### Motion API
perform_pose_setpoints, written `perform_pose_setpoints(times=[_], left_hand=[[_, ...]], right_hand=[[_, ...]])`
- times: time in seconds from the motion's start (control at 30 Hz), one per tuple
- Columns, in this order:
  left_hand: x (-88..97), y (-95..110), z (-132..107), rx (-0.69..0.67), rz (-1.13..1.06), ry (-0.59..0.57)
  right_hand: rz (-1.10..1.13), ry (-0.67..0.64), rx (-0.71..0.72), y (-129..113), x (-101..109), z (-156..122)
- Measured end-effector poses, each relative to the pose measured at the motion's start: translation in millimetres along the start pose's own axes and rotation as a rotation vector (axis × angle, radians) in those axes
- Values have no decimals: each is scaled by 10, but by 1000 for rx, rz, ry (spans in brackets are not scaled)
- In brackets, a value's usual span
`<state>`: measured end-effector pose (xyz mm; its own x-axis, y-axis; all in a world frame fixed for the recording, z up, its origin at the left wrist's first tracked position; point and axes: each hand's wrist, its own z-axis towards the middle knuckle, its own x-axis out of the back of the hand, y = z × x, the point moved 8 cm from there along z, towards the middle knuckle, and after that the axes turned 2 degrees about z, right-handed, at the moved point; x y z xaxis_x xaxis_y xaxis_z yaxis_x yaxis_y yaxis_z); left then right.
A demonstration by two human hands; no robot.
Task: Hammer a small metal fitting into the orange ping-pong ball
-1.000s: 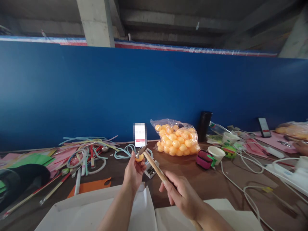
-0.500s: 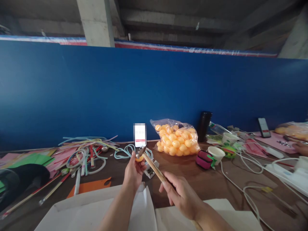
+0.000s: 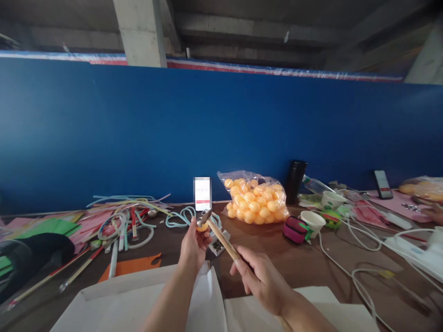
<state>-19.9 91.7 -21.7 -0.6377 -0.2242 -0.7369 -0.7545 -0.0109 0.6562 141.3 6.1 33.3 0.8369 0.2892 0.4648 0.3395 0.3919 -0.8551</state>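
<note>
My right hand (image 3: 263,276) is wrapped round the wooden handle of a hammer (image 3: 224,240). The hammer's dark metal head is over my left hand (image 3: 193,246), which holds an orange table tennis ball (image 3: 202,228) between its fingers. Something small, round and shiny shows at the ball, partly covered by the hammer head; whether the head touches it I cannot tell. Just behind my hands lies a small white box (image 3: 226,236) with little dark metal pieces in it. Looped pale blue tubing (image 3: 180,219) lies beyond my left hand.
A clear bag of orange balls (image 3: 254,203) stands against the blue partition (image 3: 221,129), right of a propped phone (image 3: 202,193). Tubes and coloured paper (image 3: 48,228) crowd the left. Cups (image 3: 312,221), a magenta pouch (image 3: 294,229) and cables fill the right. Another person's hand (image 3: 434,214) shows far right.
The whole view has shifted slightly. The hammer head stays close over the ball, and both hands keep almost the same grip and place.
</note>
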Motion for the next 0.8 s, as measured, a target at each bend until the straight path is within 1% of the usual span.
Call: perform_pose_setpoints(times=[0.13, 0.27, 0.43, 0.5, 0.8], left_hand=[[15, 21, -16, -11, 15, 47], [6, 21, -18, -7, 14, 33], [2, 11, -8, -3, -5, -1], [3, 5, -9, 3, -9, 2], [1, 14, -29, 11, -6, 36]], right_hand=[[56, 32, 2, -39, 57, -2], [74, 35, 0, -38, 59, -10], [3, -15, 24, -42, -16, -18], [-40, -23, 34, -55, -26, -17], [-56, 2, 26, -30, -10, -14]])
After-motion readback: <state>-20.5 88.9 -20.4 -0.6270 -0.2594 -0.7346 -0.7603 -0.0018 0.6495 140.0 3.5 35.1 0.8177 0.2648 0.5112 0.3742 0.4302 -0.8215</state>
